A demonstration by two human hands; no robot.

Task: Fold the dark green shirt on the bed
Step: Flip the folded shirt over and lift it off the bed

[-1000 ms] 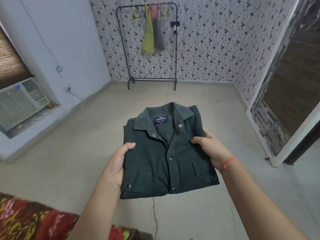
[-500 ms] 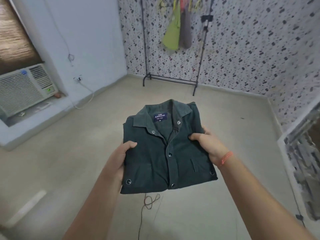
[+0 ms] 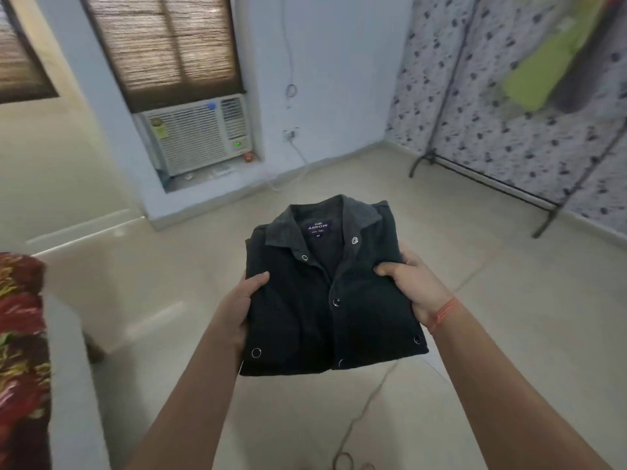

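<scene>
Folded dark green snap-button shirt: front up, collar away, mid-air over beige tiled floor. Gripped both sides: left hand curled round L edge, thumb on top; right hand same at R edge, thumb near placket. Orange thread band on R wrist. Red floral bed cover far left, well apart from shirt; white window AC unit behind.

A pale blue wall at twelve o'clock carried a window with a brown blind at eleven and a white air conditioner just beneath it, while a black clothes rack stood before a speckled wall at two, on the glossy beige floor.
</scene>
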